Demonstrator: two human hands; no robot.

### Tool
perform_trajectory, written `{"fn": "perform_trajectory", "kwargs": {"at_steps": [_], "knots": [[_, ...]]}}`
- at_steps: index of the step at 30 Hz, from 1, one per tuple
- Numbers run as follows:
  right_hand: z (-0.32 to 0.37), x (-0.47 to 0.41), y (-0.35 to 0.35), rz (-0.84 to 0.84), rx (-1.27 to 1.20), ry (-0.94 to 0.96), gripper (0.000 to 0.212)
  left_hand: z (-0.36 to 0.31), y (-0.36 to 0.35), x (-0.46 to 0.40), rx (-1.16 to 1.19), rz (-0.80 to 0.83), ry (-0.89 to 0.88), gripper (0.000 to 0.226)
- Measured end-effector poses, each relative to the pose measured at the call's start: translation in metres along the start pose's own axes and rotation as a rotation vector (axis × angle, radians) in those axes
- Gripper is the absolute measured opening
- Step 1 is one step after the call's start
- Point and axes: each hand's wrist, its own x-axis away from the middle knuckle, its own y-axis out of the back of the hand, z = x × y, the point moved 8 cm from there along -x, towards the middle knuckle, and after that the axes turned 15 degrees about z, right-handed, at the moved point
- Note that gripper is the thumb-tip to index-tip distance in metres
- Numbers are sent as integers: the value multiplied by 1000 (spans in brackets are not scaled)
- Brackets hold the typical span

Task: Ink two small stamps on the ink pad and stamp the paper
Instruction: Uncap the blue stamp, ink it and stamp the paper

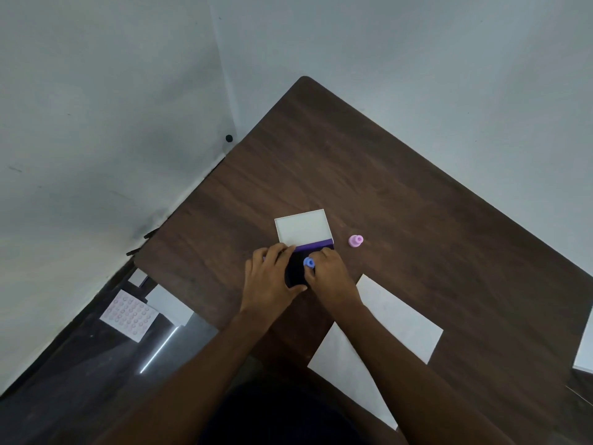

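An ink pad (294,268) lies open on the dark wooden table (401,187), its white lid (303,228) folded back behind the dark pad. My left hand (272,277) grips the pad's left side and front edge. My right hand (330,273) holds a small blue stamp (309,262) pressed down on the dark ink surface. A second small stamp, pink (355,241), stands on the table to the right of the lid. A white sheet of paper (394,319) lies under and beside my right forearm.
Another white sheet (585,348) pokes in at the right edge. Left of the table, lower down, lie a pink dotted sheet (128,314) and white papers (170,305). Grey walls meet behind the table's far corner.
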Motion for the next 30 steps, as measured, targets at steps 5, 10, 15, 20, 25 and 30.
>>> {"fn": "perform_trajectory", "kwargs": {"at_steps": [5,10,15,20,25,30], "knots": [[-2,0,1,-49,-28,-27,36,2,-1,0,8,-5,0,81],[1,0,0,-59,22,-15,35,3,-2,-1,13,1,7,82],[5,0,-2,-50,91,15,36,3,-2,-1,14,6,4,83],[9,-1,-1,-54,167,52,34,3,-2,0,15,7,-4,84],[9,0,-2,-60,184,44,35,3,0,0,14,-2,-7,83],[8,-1,-3,-59,145,21,40,4,0,-1,9,-8,-7,83]]}}
